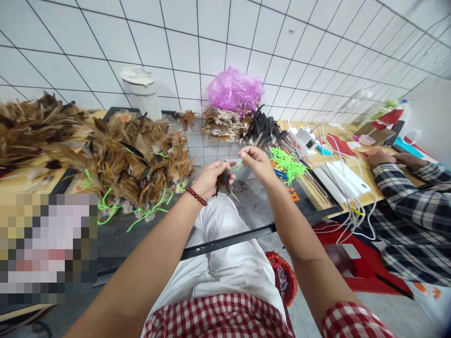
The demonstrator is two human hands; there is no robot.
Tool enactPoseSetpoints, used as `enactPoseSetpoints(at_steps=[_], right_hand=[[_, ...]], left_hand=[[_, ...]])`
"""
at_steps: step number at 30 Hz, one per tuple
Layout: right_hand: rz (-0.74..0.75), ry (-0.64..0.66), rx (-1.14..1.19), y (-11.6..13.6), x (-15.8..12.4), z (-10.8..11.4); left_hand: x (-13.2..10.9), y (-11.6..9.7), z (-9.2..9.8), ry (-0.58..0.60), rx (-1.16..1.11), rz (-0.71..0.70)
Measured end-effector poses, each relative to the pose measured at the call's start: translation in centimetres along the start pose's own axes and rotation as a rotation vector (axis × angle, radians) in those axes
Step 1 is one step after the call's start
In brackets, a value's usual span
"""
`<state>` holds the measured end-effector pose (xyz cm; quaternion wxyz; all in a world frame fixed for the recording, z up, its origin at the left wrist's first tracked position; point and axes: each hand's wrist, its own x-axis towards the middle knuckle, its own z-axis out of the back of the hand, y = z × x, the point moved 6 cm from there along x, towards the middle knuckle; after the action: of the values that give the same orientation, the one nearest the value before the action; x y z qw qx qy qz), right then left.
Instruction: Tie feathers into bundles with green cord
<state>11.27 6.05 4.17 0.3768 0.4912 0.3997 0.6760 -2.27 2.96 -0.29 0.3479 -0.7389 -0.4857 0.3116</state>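
My left hand is closed round a small bundle of dark brown feathers, held above the glass tabletop. A red bead bracelet sits on that wrist. My right hand pinches a thin green string that runs to the bundle. Both hands are close together over the table's middle.
A big heap of brown feathers with green ties lies left. More feathers and a pink plastic bag sit at the back, green strings and white chargers with cables to the right. Another person's plaid sleeve rests at right.
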Motion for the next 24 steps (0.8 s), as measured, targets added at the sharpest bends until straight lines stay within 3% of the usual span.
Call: enactPoseSetpoints(at_steps=[3,5,8,11,16,20,24], right_hand=[[0.048,-0.023,0.039,0.5,-0.1,0.2],[0.129,-0.029,-0.105,0.9,-0.2,0.5],[0.257,0.066,-0.44,1.1,-0.4,0.3],[0.323,0.2,-0.623,0.9,-0.7,-0.4],[0.445,0.091,-0.635,2.3,-1.0,-0.3],[0.521,0.136,-0.576,3.3,-1.4,-1.1],[0.533,0.142,-0.498,3.5,-1.5,-1.4]], left_hand=[[-0.3,1.0,-1.0,0.072,0.077,0.071],[-0.2,1.3,-1.2,0.063,0.113,0.035],[0.1,0.9,-0.6,-0.046,0.176,-0.084],[0.3,0.3,0.3,-0.191,0.257,-0.182],[0.2,-0.4,0.8,-0.272,0.436,-0.213],[0.1,0.0,0.3,-0.214,0.509,-0.087],[-0.1,1.2,-0.9,-0.019,0.52,0.07]])
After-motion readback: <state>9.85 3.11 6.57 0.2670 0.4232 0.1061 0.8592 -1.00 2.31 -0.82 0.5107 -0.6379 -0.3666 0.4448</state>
